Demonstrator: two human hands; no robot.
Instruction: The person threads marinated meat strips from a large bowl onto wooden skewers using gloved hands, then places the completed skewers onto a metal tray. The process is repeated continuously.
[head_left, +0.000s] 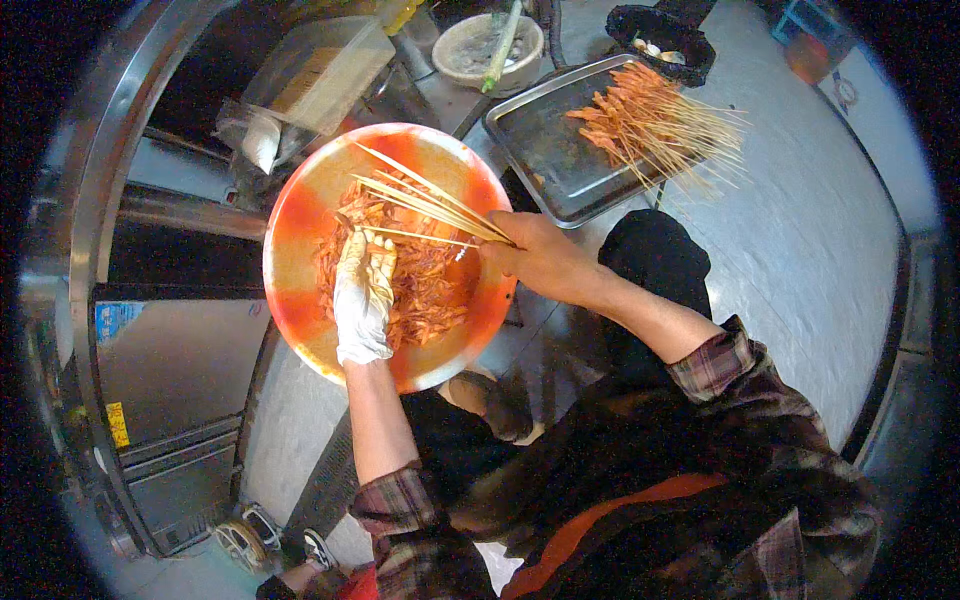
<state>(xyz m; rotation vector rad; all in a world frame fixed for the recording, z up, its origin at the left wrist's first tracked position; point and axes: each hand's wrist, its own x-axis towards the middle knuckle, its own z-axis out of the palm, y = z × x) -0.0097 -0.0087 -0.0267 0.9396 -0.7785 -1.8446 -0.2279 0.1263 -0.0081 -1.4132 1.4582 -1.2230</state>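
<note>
A round orange-and-cream basin (296, 184) stands before me, with a heap of marinated, reddish strips of meat (431, 300) inside. My left hand (364, 296), in a stained white glove, is over the heap and pinches a small strip of meat (344, 220) by the tip of one skewer (420, 235). Bare, my right hand (541, 253) grips that skewer's other end together with a fan of several bamboo skewers (442, 210) above the basin's right side. The fanned skewers point up and left and carry no visible meat.
Beyond my right hand, a metal tray (536, 142) holds a pile of skewered meat (630, 112), sticks overhanging its right edge. Behind are a pale bowl (450, 64) with a leek or green onion (504, 49) and a black-lined container (694, 56). A metal-framed cabinet (180, 360) stands left.
</note>
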